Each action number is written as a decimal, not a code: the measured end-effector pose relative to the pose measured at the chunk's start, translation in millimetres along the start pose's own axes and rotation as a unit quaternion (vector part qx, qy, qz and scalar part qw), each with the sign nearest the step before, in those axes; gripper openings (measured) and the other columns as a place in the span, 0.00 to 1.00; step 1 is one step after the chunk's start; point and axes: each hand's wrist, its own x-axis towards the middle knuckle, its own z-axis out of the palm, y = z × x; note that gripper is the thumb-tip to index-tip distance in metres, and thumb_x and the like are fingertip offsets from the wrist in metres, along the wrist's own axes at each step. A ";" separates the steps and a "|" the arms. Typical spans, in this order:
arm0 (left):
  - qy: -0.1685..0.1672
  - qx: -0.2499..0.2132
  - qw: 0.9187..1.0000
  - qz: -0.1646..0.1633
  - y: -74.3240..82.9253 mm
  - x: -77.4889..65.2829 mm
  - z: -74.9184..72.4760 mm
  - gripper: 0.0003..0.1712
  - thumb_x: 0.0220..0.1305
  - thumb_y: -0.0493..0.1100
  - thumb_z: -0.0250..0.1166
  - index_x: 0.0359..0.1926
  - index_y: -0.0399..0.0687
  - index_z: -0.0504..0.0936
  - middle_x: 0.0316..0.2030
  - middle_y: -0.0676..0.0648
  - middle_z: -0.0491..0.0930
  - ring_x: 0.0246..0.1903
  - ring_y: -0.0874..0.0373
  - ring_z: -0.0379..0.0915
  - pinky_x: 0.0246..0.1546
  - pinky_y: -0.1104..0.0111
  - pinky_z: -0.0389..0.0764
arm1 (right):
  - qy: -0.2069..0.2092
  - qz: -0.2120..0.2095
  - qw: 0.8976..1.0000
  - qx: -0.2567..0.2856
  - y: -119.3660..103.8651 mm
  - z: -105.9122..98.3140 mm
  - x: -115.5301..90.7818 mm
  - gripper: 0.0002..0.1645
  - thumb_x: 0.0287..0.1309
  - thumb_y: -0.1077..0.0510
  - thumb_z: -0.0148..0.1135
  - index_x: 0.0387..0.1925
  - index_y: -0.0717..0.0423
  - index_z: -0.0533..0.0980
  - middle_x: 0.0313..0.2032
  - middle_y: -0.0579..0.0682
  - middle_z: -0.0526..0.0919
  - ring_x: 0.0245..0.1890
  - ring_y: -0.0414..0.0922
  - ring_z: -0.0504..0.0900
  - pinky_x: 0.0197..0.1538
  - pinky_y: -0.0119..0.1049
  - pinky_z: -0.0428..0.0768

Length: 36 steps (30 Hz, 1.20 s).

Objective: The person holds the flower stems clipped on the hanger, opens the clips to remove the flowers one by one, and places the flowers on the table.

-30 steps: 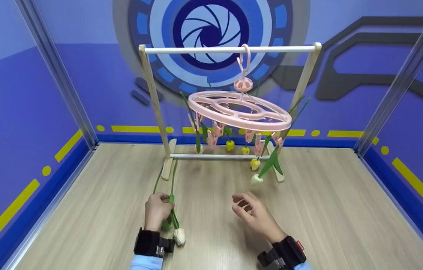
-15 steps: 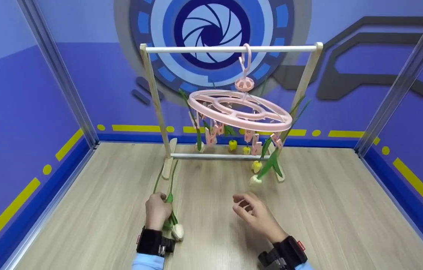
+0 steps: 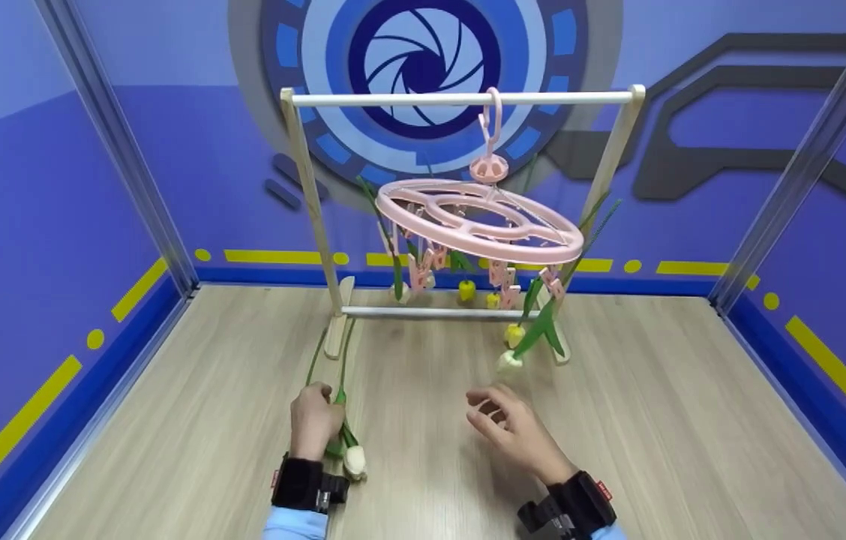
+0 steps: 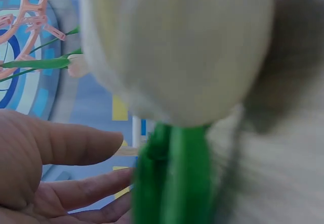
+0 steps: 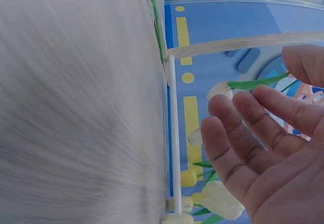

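Two green-stemmed tulips lie on the table at the left in the head view; one white tulip (image 3: 355, 461) shows its bloom, the other's bloom is hidden behind my left hand and wrist strap. My left hand (image 3: 316, 418) is over their stems, fingers pointing down at the leaves. In the left wrist view the thumb (image 4: 83, 144) and fingers stand apart, with the white bloom (image 4: 177, 47) large in front and some fingertips hidden behind the green leaf (image 4: 177, 183). My right hand (image 3: 505, 426) hovers over the table, fingers loosely bent, holding nothing.
A wooden stand with a white top bar (image 3: 393, 100) carries a pink round clip hanger (image 3: 479, 221), tilted down to the right. Tulips hang head-down from its clips, including a yellow tulip (image 3: 466, 291) and a white tulip (image 3: 509, 362) near my right hand. Walls enclose the table.
The white bloom by my left wrist has shifted slightly up and left. The hanger's clips and hanging tulips have swung a little. My right hand has stayed in place.
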 end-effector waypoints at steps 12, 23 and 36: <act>0.009 0.006 0.999 0.039 20.5 -12.3 -13.7 0.22 0.67 0.33 0.65 0.59 0.23 0.78 0.53 0.26 0.80 0.51 0.33 0.79 0.49 0.47 0.81 | 0.005 0.009 1.000 -0.001 -1.5 -12.9 0.2 0.12 0.72 0.58 0.63 0.52 0.59 0.82 0.47 0.52 0.84 0.43 0.46 0.84 0.45 0.37 0.82; 0.036 -0.013 0.993 0.108 51.8 -32.5 -21.1 0.24 0.68 0.37 0.66 0.61 0.28 0.78 0.56 0.30 0.80 0.56 0.34 0.77 0.54 0.44 0.77 | 0.030 -0.004 0.999 0.022 -6.1 -28.4 -1.7 0.12 0.72 0.62 0.62 0.52 0.60 0.83 0.48 0.54 0.86 0.45 0.48 0.84 0.47 0.35 0.83; 0.061 -0.029 0.971 0.228 85.3 -53.2 -10.5 0.15 0.73 0.34 0.60 0.55 0.29 0.82 0.54 0.31 0.81 0.55 0.34 0.78 0.54 0.43 0.78 | 0.098 -0.017 0.995 -0.025 -4.4 -71.9 13.0 0.13 0.68 0.68 0.63 0.51 0.62 0.83 0.47 0.51 0.87 0.44 0.40 0.83 0.46 0.36 0.84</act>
